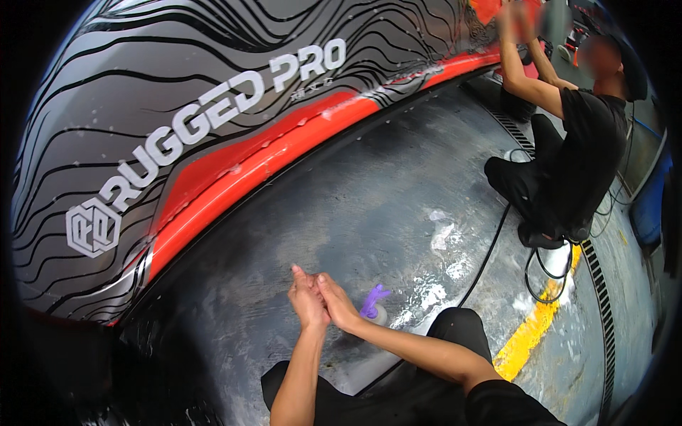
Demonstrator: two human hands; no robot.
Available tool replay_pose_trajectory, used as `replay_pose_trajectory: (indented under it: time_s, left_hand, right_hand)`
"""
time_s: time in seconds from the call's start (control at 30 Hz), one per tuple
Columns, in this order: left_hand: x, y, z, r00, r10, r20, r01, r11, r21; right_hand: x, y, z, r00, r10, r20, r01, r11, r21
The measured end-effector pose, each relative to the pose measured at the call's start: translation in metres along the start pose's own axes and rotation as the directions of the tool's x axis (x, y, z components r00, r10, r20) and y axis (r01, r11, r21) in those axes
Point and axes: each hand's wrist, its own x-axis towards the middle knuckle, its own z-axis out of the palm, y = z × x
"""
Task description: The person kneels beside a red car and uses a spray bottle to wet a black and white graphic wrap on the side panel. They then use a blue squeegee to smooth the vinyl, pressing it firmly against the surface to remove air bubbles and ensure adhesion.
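My left hand [305,304] and my right hand [337,304] are pressed together above the wet floor, in front of my knees. The fingers of both are closed against each other. Whatever may lie between the palms is hidden. Just to the right of my hands, and apart from them, stands a spray bottle [380,314] with a purple trigger head [373,299], partly behind my right forearm. Beyond my hands runs the side of a grey vehicle [142,78] with black wavy lines and white lettering. Its lower edge is a red sill [263,160] with water or foam on it.
A co-worker [575,142] in dark clothes crouches at the far right, arms raised to the vehicle. A black hose [486,259] crosses the floor. Right of it lie white suds [426,295], a yellow floor stripe [536,323], a drain grate [602,319] and a blue barrel [650,206].
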Motion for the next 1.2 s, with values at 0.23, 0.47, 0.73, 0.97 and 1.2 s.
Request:
replay_pose_trajectory:
  time_s: [0.23,0.47,0.73,0.97,1.2]
  left_hand:
    - [-0.009,0.000,0.024,0.970,0.208,0.125,-0.220,0.972,0.086]
    - [0.000,0.008,0.010,0.807,0.472,0.356,-0.590,0.683,0.431]
    - [0.000,0.002,0.018,0.776,0.307,0.551,-0.623,0.235,0.746]
    - [0.013,-0.030,-0.002,0.778,0.390,0.493,-0.622,0.368,0.691]
    - [0.008,-0.024,-0.009,0.900,-0.092,0.425,-0.199,0.782,0.591]
  right_hand:
    - [0.006,-0.002,0.001,0.991,0.059,-0.124,-0.055,0.998,0.031]
    - [0.003,-0.001,-0.008,0.998,0.062,0.000,-0.060,0.963,-0.264]
    - [0.003,-0.013,-0.008,0.961,0.276,0.015,-0.244,0.820,0.518]
    - [0.017,0.001,-0.001,0.922,0.355,-0.152,-0.244,0.840,0.485]
    - [0.021,-0.018,-0.010,0.935,0.247,-0.256,-0.142,0.919,0.367]
